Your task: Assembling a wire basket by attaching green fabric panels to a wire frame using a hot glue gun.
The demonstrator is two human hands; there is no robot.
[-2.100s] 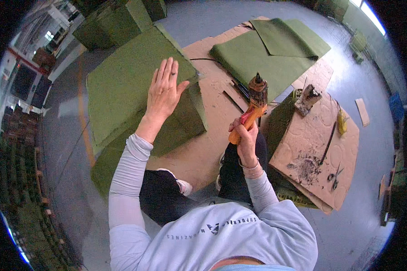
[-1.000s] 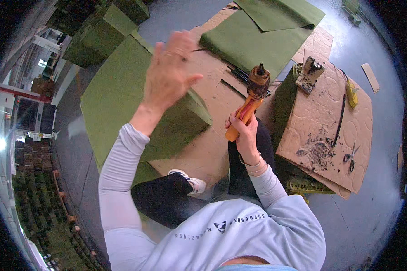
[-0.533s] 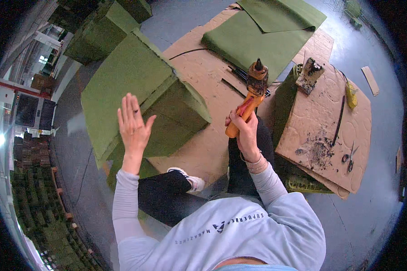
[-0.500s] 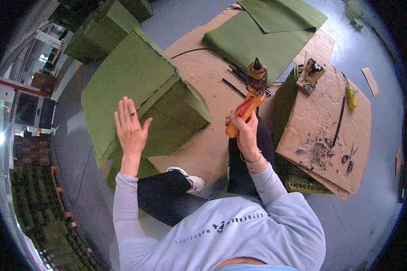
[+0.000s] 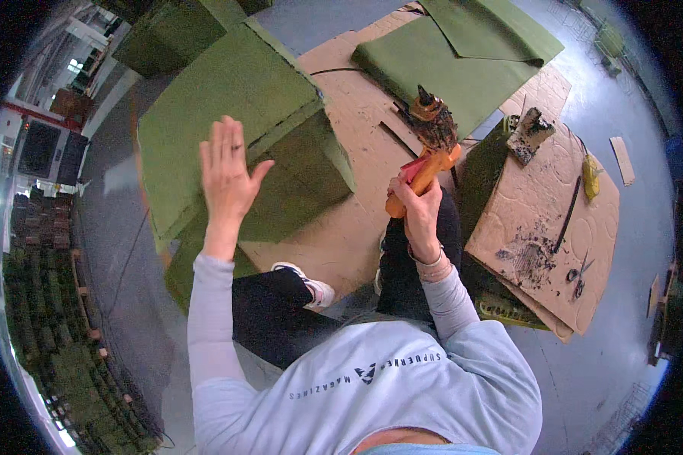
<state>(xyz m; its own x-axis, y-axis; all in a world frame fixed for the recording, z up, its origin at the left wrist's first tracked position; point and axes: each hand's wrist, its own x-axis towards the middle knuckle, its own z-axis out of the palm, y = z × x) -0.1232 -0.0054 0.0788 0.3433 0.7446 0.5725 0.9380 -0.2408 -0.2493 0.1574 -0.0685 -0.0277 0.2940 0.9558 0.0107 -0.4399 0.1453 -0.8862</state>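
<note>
My right hand point(image 5: 423, 205) grips an orange glue gun point(image 5: 432, 155), its dark, crusted nozzle pointing up and away from me. To the left, my left hand point(image 5: 230, 174) is flat with fingers extended, over the face of a large green fabric-covered box point(image 5: 205, 106); whether the palm touches it I cannot tell. The box lies tilted, with a dark glue-like line along one edge and its shaded side facing me.
A folded green sheet point(image 5: 455, 68) lies on cardboard point(image 5: 360, 136) at the far side. On the right, a cardboard-topped stand point(image 5: 501, 235) carries scissors point(image 5: 580, 274), a dark strip point(image 5: 568, 214), a yellow-handled tool point(image 5: 590, 178) and a stained block point(image 5: 530, 136). More green boxes point(image 5: 171, 34) stand at far left.
My left hand has moved up and slightly right along the box. The glue gun's nozzle has tilted further left in my right hand. The whole view has shifted slightly.
</note>
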